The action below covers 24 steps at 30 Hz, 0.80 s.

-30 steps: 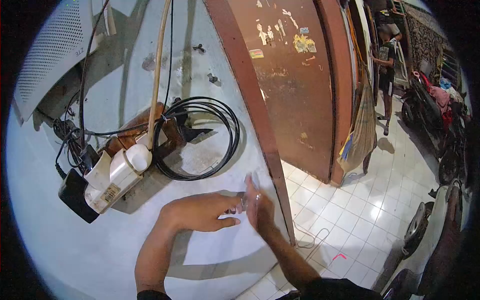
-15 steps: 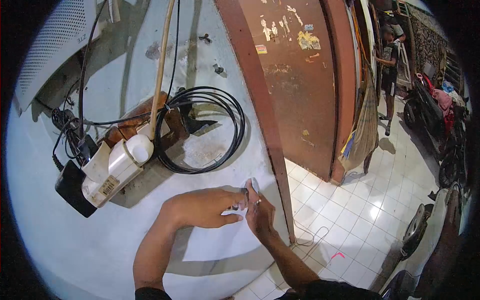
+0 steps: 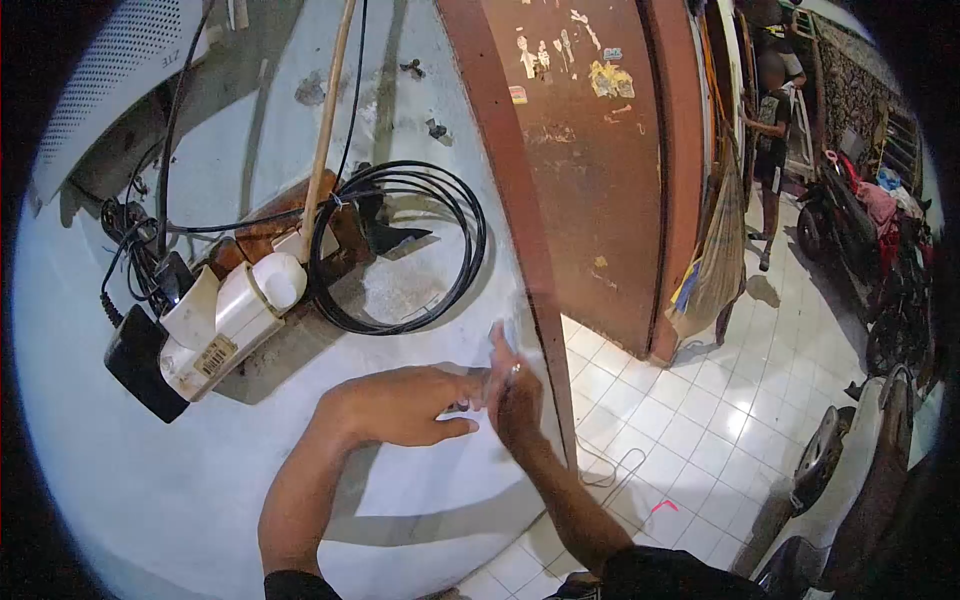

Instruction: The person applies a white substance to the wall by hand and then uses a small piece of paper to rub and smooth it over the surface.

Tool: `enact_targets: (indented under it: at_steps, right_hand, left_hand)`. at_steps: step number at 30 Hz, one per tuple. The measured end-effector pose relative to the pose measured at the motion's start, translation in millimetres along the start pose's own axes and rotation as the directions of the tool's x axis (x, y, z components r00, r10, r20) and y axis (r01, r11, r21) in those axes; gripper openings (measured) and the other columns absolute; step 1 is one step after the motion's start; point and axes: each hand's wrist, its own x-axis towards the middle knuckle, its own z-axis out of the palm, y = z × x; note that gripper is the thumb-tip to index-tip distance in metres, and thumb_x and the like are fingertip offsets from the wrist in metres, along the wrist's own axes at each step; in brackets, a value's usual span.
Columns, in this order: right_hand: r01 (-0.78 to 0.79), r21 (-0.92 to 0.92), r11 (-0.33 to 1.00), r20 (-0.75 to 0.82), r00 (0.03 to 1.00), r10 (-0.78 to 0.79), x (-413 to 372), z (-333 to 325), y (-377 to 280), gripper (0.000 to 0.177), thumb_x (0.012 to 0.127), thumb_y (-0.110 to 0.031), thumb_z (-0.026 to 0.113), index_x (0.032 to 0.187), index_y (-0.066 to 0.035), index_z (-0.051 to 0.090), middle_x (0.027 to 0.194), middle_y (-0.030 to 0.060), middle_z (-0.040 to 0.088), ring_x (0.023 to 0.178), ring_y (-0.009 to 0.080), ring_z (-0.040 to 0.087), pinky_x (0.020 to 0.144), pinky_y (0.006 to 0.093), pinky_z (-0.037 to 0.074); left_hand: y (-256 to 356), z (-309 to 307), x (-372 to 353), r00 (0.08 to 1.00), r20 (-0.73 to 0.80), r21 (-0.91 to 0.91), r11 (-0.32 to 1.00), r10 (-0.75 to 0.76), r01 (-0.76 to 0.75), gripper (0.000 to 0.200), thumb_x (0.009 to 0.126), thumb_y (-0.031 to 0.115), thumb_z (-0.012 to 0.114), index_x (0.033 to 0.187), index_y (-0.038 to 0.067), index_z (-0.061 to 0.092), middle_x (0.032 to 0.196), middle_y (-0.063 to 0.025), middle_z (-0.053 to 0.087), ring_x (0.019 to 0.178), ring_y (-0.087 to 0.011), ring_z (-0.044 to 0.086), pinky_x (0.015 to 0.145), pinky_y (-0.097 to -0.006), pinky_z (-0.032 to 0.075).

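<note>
My left hand [image 3: 395,405] reaches in from the lower left with the wrist bent. Its fingers curl toward my right hand and its thumb lies a little apart below them. My right hand [image 3: 517,405] is raised beside it, closed, with a ring on a finger and one digit pointing up; motion smears it. The two hands meet at the fingertips, in front of the pale wall [image 3: 430,500]. I cannot tell what small thing sits between the fingers. Above them hangs a coil of black cable [image 3: 480,240], tied near a wooden stick [image 3: 327,120].
A white power strip [image 3: 225,340] with a black adapter [image 3: 145,365] is at left, below a white ZTE router [image 3: 110,90]. A brown door [image 3: 590,200] stands right. Beyond, a person [image 3: 772,130] stands on the tiled floor [image 3: 700,400], near motorbikes [image 3: 850,220].
The view has shifted slightly, so the wall items sit a little higher and further left. My right hand has moved slightly up and is now blurred; the hands stay together.
</note>
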Motion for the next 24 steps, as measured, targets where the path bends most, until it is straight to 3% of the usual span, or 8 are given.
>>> enact_targets:
  at_steps: [3, 5, 9, 10, 13, 18, 21, 24]
  right_hand:
    - [0.234, -0.055, 0.971, -0.124, 0.963, -0.24, -18.3, 8.0, 10.7, 0.05, 0.098, -0.007, 0.046, 0.147, -0.008, 0.039, 0.107, 0.0241, 0.064, 0.089, 0.0353, 0.066, 0.074, 0.0431, 0.053]
    - [0.098, -0.01, 0.995, -0.059, 0.993, -0.098, -7.4, 9.0, 19.4, 0.048, 0.097, -0.004, 0.046, 0.145, -0.006, 0.042, 0.106, 0.024, 0.065, 0.092, 0.0349, 0.067, 0.075, 0.042, 0.053]
    - [0.327, 0.059, 0.943, -0.251, 0.919, -0.303, 42.7, -11.8, 0.4, 0.049, 0.094, 0.0, 0.047, 0.143, -0.003, 0.044, 0.104, 0.0242, 0.065, 0.097, 0.0356, 0.066, 0.077, 0.0416, 0.054]
    - [-0.024, -0.028, 0.999, 0.034, 0.999, 0.025, 30.5, -19.6, -3.4, 0.051, 0.092, 0.0, 0.05, 0.143, -0.003, 0.044, 0.099, 0.0242, 0.065, 0.096, 0.0372, 0.066, 0.079, 0.0418, 0.053]
    - [0.148, -0.213, 0.966, 0.001, 0.989, -0.151, -14.9, 4.8, 11.2, 0.05, 0.09, 0.002, 0.052, 0.14, -0.001, 0.047, 0.094, 0.0233, 0.066, 0.088, 0.0363, 0.067, 0.073, 0.0391, 0.054]
    - [0.168, 0.062, 0.984, -0.192, 0.969, -0.153, 34.5, -7.5, 1.7, 0.051, 0.09, 0.003, 0.053, 0.14, -0.005, 0.049, 0.087, 0.0202, 0.066, 0.081, 0.0353, 0.066, 0.07, 0.0383, 0.052]
    - [0.026, 0.102, 0.994, -0.092, 0.996, -0.017, 26.3, -2.7, 1.7, 0.052, 0.092, 0.0, 0.052, 0.143, -0.006, 0.045, 0.09, 0.0205, 0.065, 0.082, 0.0354, 0.066, 0.071, 0.0405, 0.052]
    - [0.093, 0.01, 0.996, -0.034, 0.995, -0.093, -18.5, 8.3, 9.3, 0.056, 0.093, -0.001, 0.05, 0.147, -0.007, 0.038, 0.1, 0.0228, 0.064, 0.09, 0.0377, 0.065, 0.076, 0.0453, 0.052]
  left_hand:
    - [-9.4, 4.5, 2.4, 1.0, -0.019, 0.01, 1.0, 0.021, -0.021, 0.03, 0.096, 0.026, 0.058, 0.116, 0.005, 0.052, 0.11, -0.017, 0.06, 0.105, -0.036, 0.059, 0.091, -0.044, 0.046]
    - [-4.5, 1.6, 0.7, 1.0, 0.014, -0.012, 1.0, -0.013, 0.013, 0.03, 0.096, 0.026, 0.058, 0.116, 0.005, 0.052, 0.111, -0.0171, 0.06, 0.106, -0.0356, 0.058, 0.092, -0.0437, 0.045]
    - [-1.2, -0.2, 1.0, 0.998, 0.049, -0.02, 0.999, -0.046, 0.047, 0.03, 0.096, 0.027, 0.058, 0.115, 0.004, 0.053, 0.11, -0.017, 0.06, 0.106, -0.0336, 0.058, 0.093, -0.0424, 0.045]
    - [-4.7, 1.5, 2.0, 0.999, 0.045, -0.036, 0.999, -0.013, 0.015, 0.03, 0.096, 0.027, 0.058, 0.115, 0.005, 0.053, 0.109, -0.0168, 0.06, 0.106, -0.0332, 0.058, 0.093, -0.0421, 0.045]
    - [-6.5, 1.4, 2.9, 1.0, 0.014, -0.015, 1.0, -0.015, 0.015, 0.029, 0.096, 0.027, 0.058, 0.114, 0.005, 0.054, 0.109, -0.0164, 0.06, 0.104, -0.0325, 0.059, 0.092, -0.0415, 0.046]
    - [-3.1, -1.0, 2.0, 0.999, 0.025, -0.027, 0.999, -0.038, 0.039, 0.03, 0.097, 0.028, 0.058, 0.115, 0.005, 0.054, 0.11, -0.0169, 0.06, 0.104, -0.0335, 0.059, 0.091, -0.0414, 0.047]
    - [-4.2, 2.0, -0.3, 0.998, 0.014, -0.012, 0.999, -0.053, 0.053, 0.031, 0.097, 0.029, 0.058, 0.116, 0.005, 0.054, 0.112, -0.0172, 0.06, 0.105, -0.0343, 0.059, 0.091, -0.0423, 0.047]
    - [-4.6, -0.4, 1.9, 0.998, 0.015, -0.022, 0.998, -0.054, 0.054, 0.032, 0.096, 0.029, 0.058, 0.117, 0.005, 0.054, 0.113, -0.0173, 0.061, 0.107, -0.0345, 0.059, 0.092, -0.043, 0.046]
